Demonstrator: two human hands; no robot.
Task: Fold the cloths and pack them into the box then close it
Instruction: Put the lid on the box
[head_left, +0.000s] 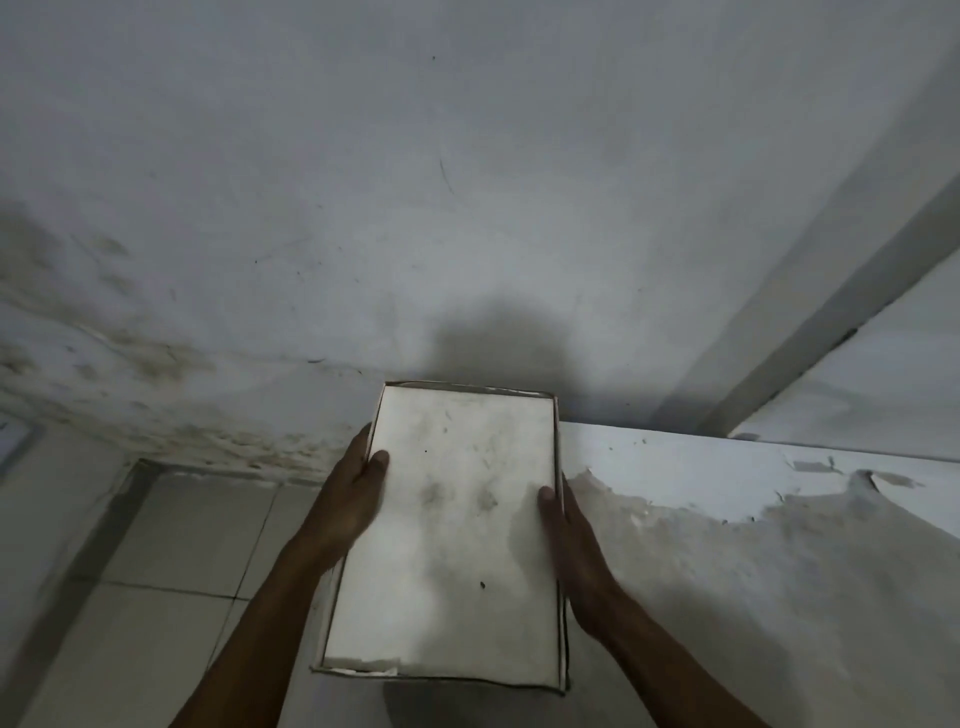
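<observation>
A white rectangular box (457, 540) with a smudged, closed top is held out in front of me, its long side pointing away. My left hand (348, 493) grips its left edge, thumb on the top. My right hand (566, 540) grips the right edge, thumb resting on the top too. The box hovers over the left end of a white table (727, 519). No cloths are visible; whatever is inside the box is hidden.
The table top has peeling, worn patches and runs to the right. A stained grey wall (415, 208) rises straight ahead. Pale floor tiles (171, 571) lie at the lower left. A grey beam (831, 291) slants at the right.
</observation>
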